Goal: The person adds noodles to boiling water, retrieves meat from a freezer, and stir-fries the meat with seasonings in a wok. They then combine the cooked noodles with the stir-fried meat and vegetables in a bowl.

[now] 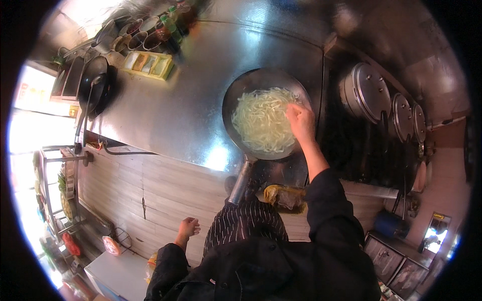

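In front of me a dark wok (241,81) holds pale strips that look like flat noodles (263,120) in cloudy liquid. Its metal handle (243,180) points back at my body. My right hand (301,119) is over the wok's right side, at the edge of the noodles, with its fingers bent inward. Whether anything is pinched in those fingers is hidden. Low at my left side hangs my left hand (189,227), loosely curled, with nothing visible in it and away from the counter.
A yellow seasoning box (148,64) with several compartments sits on the steel counter (188,98), near bowls and bottles (169,26). Another wok (94,82) with a ladle (90,98) stands far left. Lidded metal pots (371,92) line the right. A wire shelf (62,160) is at left.
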Available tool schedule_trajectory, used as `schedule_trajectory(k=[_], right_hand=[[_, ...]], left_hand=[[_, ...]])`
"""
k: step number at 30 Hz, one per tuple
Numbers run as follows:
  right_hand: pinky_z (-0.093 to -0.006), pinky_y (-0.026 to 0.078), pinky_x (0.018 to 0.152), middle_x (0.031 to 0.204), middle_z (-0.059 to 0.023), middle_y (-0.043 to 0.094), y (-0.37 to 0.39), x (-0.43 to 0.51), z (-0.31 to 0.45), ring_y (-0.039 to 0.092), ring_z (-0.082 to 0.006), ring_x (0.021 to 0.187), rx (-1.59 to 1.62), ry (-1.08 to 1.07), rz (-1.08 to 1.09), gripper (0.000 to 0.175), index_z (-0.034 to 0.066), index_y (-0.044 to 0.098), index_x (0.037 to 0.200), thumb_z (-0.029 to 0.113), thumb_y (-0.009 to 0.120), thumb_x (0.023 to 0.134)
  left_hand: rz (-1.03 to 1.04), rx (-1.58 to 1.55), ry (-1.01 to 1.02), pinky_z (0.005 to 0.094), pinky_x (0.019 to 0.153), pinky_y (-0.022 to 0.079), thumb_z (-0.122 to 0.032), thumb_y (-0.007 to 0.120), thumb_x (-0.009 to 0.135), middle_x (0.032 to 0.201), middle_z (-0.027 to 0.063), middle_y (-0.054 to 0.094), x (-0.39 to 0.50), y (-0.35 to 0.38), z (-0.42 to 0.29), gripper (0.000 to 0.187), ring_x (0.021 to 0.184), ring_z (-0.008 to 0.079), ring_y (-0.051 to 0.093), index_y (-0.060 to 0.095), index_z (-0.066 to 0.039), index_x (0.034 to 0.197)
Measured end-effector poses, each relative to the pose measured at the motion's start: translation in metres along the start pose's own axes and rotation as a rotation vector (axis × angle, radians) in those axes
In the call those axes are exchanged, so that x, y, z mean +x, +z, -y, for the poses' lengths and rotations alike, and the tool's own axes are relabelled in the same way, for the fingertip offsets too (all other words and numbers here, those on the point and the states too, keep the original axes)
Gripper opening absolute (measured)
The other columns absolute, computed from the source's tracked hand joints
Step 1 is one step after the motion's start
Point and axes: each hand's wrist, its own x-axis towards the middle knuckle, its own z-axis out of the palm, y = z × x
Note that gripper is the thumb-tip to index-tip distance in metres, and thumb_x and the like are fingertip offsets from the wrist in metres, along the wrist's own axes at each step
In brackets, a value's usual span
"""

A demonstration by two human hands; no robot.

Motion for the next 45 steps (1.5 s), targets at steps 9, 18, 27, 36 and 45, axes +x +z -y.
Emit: schedule_trajectory(k=[9,18,27,36,45], right_hand=[[-0.0326,0.058,0.069,0.079,-0.0139,0.077,-0.050,-0.063,0.017,0.077,-0.0189,0.075,0.032,0.183,0.098,0.022,-0.0028,0.076,0.104,0.016,0.066,0.099],[-0.0306,0.059,0.074,0.083,-0.0108,0.078,0.001,-0.047,0.002,0.077,-0.0175,0.079,0.346,0.289,0.065,0.031,-0.0071,0.074,0.113,0.020,0.064,0.103],[-0.0298,0.059,0.078,0.095,-0.0149,0.079,0.059,-0.001,0.007,0.077,-0.0188,0.086,0.443,0.151,-0.015,0.031,-0.0078,0.071,0.120,0.017,0.060,0.106],[-0.0444,0.050,0.062,0.070,-0.0226,0.064,0.022,-0.011,0.016,0.066,-0.0417,0.066,-0.049,-0.097,-0.016,0.019,0.0000,0.071,0.091,0.016,0.062,0.098],[-0.0478,0.050,0.066,0.077,-0.0279,0.061,-0.039,-0.051,0.048,0.064,-0.0471,0.075,-0.204,-0.109,0.278,0.018,-0.0040,0.065,0.084,0.010,0.061,0.095]], left_hand=[[0.068,0.017,0.037,0.0389,0.067,0.060,-0.025,0.065,0.101,0.102,0.0120,0.070,0.011,0.009,-0.010,0.034,0.081,0.0239,0.072,0.058,-0.005,0.128],[0.031,-0.002,0.015,0.0393,0.067,0.060,-0.025,0.065,0.100,0.102,0.0123,0.070,0.008,-0.004,0.000,0.030,0.080,0.0243,0.071,0.062,-0.005,0.123],[-0.039,-0.058,-0.006,0.0397,0.061,0.060,-0.023,0.068,0.100,0.099,0.0138,0.072,-0.015,-0.004,0.016,0.033,0.074,0.0247,0.072,0.062,-0.002,0.123],[0.018,-0.051,0.002,0.0393,0.067,0.061,-0.024,0.064,0.102,0.102,0.0125,0.070,-0.001,0.003,0.022,0.035,0.080,0.0255,0.071,0.059,-0.003,0.129],[0.056,0.034,0.056,0.0388,0.066,0.061,-0.026,0.064,0.103,0.102,0.0115,0.071,0.016,0.004,0.010,0.035,0.081,0.0235,0.072,0.060,-0.004,0.130]])
